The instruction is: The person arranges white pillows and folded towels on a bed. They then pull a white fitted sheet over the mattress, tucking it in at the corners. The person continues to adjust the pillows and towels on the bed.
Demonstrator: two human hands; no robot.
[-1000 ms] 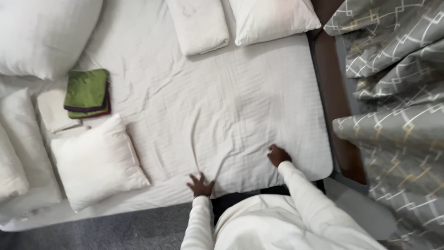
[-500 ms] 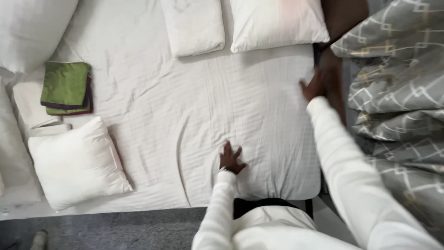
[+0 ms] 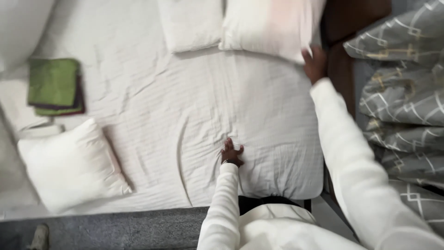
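My left hand [image 3: 231, 153] presses flat, fingers spread, on the white sheet [image 3: 194, 115] of the bed near its front edge. My right hand [image 3: 315, 62] is stretched far forward at the bed's right side and touches the corner of a white pillow [image 3: 266, 25] at the head of the bed. The image is blurred, so whether it grips the pillow is unclear. A second white pillow [image 3: 189, 23] lies to the left of that one.
A square white cushion [image 3: 69, 164] lies at the bed's left front. Folded green cloths [image 3: 54, 85] sit on the left. A grey patterned duvet [image 3: 402, 97] is heaped to the right past a dark wooden bed frame [image 3: 340, 69]. Grey carpet [image 3: 115, 229] runs along the front.
My right hand has reached from the front edge of the bed up its right side to the pillow. My left hand has slid further onto the sheet.
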